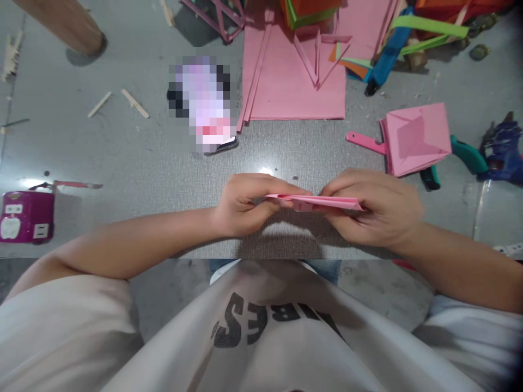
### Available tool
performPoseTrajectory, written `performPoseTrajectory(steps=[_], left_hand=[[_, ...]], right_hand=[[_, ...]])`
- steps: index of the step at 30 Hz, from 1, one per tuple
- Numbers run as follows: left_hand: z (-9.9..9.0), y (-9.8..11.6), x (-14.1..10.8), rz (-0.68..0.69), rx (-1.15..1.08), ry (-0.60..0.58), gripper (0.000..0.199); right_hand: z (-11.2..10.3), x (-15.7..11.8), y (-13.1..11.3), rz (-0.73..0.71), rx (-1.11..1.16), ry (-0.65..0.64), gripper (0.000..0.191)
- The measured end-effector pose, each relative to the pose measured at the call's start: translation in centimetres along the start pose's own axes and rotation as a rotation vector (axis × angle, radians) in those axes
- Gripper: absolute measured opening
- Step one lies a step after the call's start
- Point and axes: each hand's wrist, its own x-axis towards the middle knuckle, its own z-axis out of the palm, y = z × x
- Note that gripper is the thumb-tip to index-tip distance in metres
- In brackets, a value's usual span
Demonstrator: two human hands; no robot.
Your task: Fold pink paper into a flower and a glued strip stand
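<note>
Both hands hold one folded piece of pink paper, seen nearly edge-on just above the near part of the table. My left hand pinches its left end between thumb and fingers. On the right end, my right hand is closed, with the paper's corner running in beside the thumb. Beyond my right hand lies a stack of folded pink paper pieces, next to a pink stick-like handle. Flat pink sheets lie farther back, with narrow folded pink strips on top.
A phone-like object, blurred out, lies left of the sheets. A purple power socket box stands at the left edge. At the right is a blue glue gun. Orange, green and blue paper pieces crowd the back right. Small wooden sticks lie left.
</note>
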Motion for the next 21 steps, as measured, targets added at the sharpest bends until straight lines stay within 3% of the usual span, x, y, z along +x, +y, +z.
performPoseTrajectory(steps=[5,8,10,12,15,21], left_hand=[[1.0,0.4,-0.6,-0.056,-0.048,0.129,0.026],[1.7,0.8,-1.0,-0.177,-0.016,0.256,0.035],[2.1,0.9,-1.0,-0.244,0.008,0.312,0.043],[2.3,0.9,-0.9,-0.280,0.033,0.338,0.047],[2.6,0.7,-0.8,-0.274,0.063,0.353,0.044],[2.9,0.6,-0.7,-0.280,0.092,0.309,0.043]], right_hand=[[0.5,-0.5,-0.3,0.153,0.197,0.051,0.026],[1.4,-0.8,-0.5,0.196,0.086,0.197,0.027],[1.8,-0.8,-0.7,0.215,0.018,0.281,0.038],[1.9,-0.4,-1.1,0.260,0.015,0.249,0.039],[1.5,0.5,-1.6,0.421,0.076,0.103,0.013],[1.5,1.5,-1.8,0.660,0.203,0.048,0.028]])
